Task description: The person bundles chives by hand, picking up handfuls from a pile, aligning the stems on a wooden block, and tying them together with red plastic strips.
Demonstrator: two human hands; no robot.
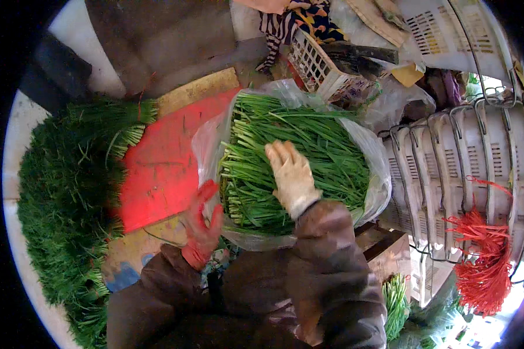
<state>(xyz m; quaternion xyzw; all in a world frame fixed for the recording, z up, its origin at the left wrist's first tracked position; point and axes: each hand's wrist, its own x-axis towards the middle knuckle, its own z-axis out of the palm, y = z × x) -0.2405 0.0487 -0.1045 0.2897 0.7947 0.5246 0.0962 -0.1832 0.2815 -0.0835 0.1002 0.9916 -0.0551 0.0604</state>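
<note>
A clear plastic bag [379, 195] stands wide at the mouth in front of me, packed with garlic chives [326, 151], their pale cut stems on the left. My right hand [291, 177], in a cream glove, lies flat on top of the chives with its fingers stretched out and nothing in them. Just outside the bag's left side is my left hand [202, 227] in a red glove. Its fingers are apart, slightly blurred, and hold nothing that I can see.
Dark feathery greens [70, 192] are heaped on the left beside a red board [163, 168]. Stacked grey crates [466, 157] with metal handles stand to the right, red ties [483, 262] hanging from them. A white basket [317, 64] sits beyond the bag. More green bunches [396, 305] lie lower right.
</note>
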